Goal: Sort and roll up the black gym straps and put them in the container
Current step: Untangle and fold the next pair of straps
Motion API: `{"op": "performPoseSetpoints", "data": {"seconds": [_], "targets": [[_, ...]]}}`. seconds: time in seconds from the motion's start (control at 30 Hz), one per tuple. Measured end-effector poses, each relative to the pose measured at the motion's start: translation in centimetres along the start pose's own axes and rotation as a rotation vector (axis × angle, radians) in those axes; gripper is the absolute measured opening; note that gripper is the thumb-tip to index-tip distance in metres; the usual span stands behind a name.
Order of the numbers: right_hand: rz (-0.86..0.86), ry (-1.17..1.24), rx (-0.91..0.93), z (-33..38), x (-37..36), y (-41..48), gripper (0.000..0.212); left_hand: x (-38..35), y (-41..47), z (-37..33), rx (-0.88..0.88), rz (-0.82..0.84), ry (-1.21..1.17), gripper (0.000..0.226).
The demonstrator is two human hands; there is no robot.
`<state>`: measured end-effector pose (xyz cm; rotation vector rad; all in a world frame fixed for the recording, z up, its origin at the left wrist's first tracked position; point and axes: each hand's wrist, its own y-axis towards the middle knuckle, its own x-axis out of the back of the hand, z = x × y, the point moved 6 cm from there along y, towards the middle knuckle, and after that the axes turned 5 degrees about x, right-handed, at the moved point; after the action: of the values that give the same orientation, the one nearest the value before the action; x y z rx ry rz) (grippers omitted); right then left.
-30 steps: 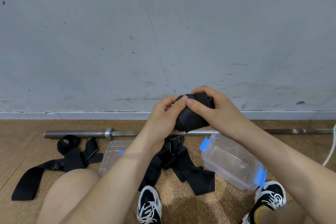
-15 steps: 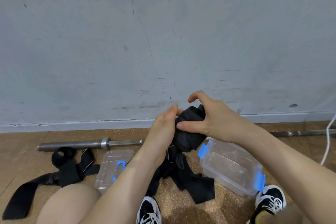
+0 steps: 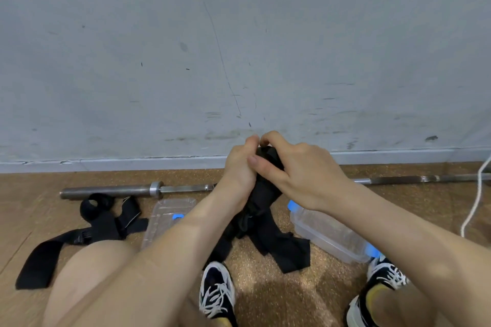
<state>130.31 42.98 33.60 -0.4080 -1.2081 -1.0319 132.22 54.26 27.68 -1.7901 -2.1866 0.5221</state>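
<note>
A scuffed grey wall point(image 3: 239, 48) fills your 12 o'clock above a cork-brown floor point(image 3: 265, 289), where a steel barbell point(image 3: 111, 190) lies along the skirting from 9 to 3 o'clock. A loose black strap point(image 3: 101, 223) sprawls on the floor at 8 o'clock, beside your left knee point(image 3: 90, 268). The clear container point(image 3: 326, 231) with blue clips sits open at 4 o'clock of your hands, and its lid point(image 3: 164, 218) lies flat at 8 o'clock of them. Dead centre, you hold a half-rolled black strap point(image 3: 265, 191) above the floor, its tails point(image 3: 287, 249) trailing down between your shoes point(image 3: 216, 289). Your left hand point(image 3: 239, 167) wraps the roll from the left. Your right hand point(image 3: 300, 167) pinches its top, thumb and curled fingers pressed into the fabric.
</note>
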Motion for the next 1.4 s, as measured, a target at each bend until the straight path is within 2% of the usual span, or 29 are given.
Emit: {"op": "performPoseSetpoints", "data": {"seconds": [0.07, 0.17, 0.23, 0.37, 0.5, 0.63, 0.7, 0.8, 0.9, 1.1, 1.23, 1.33, 1.4], "targets": [[0.123, 0.198, -0.047, -1.1, -1.0, -0.1, 0.059, 0.1, 1.4, 1.0, 0.126, -0.029, -0.106, 0.038], [0.199, 0.363, -0.175, -3.8, -2.4, -0.7, 0.070, -0.6, 3.0, 3.6, 0.320, 0.007, -0.222, 0.046], [0.287, 0.329, -0.212, -5.5, -3.4, -1.6, 0.069, -1.4, 3.4, 6.5, 0.432, 0.047, -0.321, 0.056], [0.563, 0.146, -0.263, -10.3, -7.1, -3.9, 0.047, -2.7, 4.1, 14.1, 0.636, 0.073, -0.544, 0.065], [0.696, 0.042, -0.392, -16.6, -13.4, -5.9, 0.039, -3.8, 4.4, 20.9, 0.763, 0.079, -0.474, 0.058], [0.675, -0.012, -0.567, -21.1, -20.8, -9.5, 0.050, -4.5, 6.1, 24.9, 0.797, 0.094, -0.395, 0.043], [0.666, -0.029, -0.599, -22.4, -24.1, -11.5, 0.053, -4.5, 7.5, 26.5, 0.792, 0.069, -0.329, 0.039], [0.604, -0.049, -0.591, -24.0, -27.2, -13.2, 0.047, -4.9, 9.2, 28.4, 0.803, 0.049, -0.240, 0.036], [0.595, -0.106, -0.595, -25.6, -28.2, -14.0, 0.040, -5.7, 10.6, 29.6, 0.824, 0.004, -0.158, 0.033], [0.563, -0.231, -0.662, -30.9, -25.3, -16.5, 0.029, -8.7, 12.7, 31.2, 0.813, -0.060, 0.036, 0.053], [0.364, -0.252, -0.841, -35.1, -22.5, -19.0, 0.022, -11.7, 13.7, 30.8, 0.815, -0.061, 0.027, 0.053], [0.203, -0.160, -0.957, -35.9, -21.8, -19.9, 0.037, -13.9, 14.7, 29.3, 0.758, -0.031, -0.118, 0.049], [0.072, -0.055, -0.959, -34.8, -21.3, -19.3, 0.050, -14.4, 15.2, 28.0, 0.678, -0.049, -0.134, 0.043]]}}
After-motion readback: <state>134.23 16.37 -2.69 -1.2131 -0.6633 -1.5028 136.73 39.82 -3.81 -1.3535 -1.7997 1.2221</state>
